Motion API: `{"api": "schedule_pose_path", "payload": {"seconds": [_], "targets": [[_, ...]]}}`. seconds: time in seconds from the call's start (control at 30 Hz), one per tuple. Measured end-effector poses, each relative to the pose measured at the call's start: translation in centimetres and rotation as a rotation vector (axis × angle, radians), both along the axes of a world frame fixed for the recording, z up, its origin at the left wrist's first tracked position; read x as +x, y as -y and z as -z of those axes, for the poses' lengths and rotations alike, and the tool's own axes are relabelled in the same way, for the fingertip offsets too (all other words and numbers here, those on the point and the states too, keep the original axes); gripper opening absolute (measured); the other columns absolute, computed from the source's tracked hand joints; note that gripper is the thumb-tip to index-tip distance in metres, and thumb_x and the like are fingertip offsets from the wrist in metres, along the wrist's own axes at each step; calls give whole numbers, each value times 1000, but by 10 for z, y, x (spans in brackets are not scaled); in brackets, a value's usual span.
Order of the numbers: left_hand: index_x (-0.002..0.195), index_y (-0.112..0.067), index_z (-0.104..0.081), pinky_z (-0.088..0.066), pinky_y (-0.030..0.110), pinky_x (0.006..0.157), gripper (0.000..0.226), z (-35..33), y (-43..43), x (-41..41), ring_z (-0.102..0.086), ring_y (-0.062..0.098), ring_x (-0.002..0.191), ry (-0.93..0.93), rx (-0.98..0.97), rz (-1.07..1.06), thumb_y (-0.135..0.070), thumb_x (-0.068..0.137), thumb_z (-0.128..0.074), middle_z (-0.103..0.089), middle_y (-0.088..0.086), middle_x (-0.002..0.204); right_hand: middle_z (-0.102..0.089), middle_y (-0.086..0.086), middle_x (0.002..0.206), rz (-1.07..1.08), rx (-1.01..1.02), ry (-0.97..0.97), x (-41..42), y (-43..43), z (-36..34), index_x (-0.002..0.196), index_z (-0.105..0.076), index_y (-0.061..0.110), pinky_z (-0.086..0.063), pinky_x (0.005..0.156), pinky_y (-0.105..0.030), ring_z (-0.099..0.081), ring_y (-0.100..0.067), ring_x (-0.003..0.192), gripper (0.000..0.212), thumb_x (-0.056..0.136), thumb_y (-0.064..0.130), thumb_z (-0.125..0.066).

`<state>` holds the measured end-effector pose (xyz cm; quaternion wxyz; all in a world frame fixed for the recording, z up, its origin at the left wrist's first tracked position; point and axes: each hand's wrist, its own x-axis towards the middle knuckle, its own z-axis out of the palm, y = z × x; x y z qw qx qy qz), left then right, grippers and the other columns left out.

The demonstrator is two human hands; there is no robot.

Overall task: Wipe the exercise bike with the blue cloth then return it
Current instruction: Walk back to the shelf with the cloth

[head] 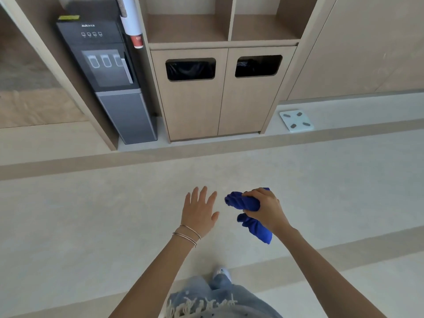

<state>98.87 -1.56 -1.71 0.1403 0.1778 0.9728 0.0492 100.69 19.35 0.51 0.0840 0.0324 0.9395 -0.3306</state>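
A tall black-and-grey water dispenser (110, 81), pale wooden cabinet with two dark bin openings (220, 92) and white bathroom scale (296, 120) face a person whose right hand (266, 208) grips a bunched bright-blue cloth (249, 213) above the pale floor, the left hand (199, 211) spread flat beside it, holding nothing.

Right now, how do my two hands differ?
The left hand is open with fingers straight and spread; the right hand is curled round the bunched blue cloth. The left hand holds nothing, while the right hand has cloth sticking out both sides of its grip. Thin bracelets circle the left wrist; the right wrist shows none. Both are held out in front over the pale floor, side by side.
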Motion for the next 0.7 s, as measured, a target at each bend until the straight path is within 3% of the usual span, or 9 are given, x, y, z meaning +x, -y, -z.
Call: {"api": "schedule_pose_path", "payload": {"seconds": [0.33,0.7], "targets": [[149,-24,-8,-9,46,119,61,16,-17,-117,-5,33,146,78,-57,5,-46,97,-32,-7,9,159,-62,8,105,5,0,85,-108,-29,15,105,-64,28,-44,92,-44,-55,-15,100,34,73,19,-72],[149,-23,-11,-12,47,119,60,-18,-30,-327,-8,34,145,-68,-2,123,-45,97,-34,-12,10,158,-62,7,105,111,-13,0,-295,-26,-14,107,-64,29,-45,91,-43,-55,-15,99,36,73,20,-72]]}}
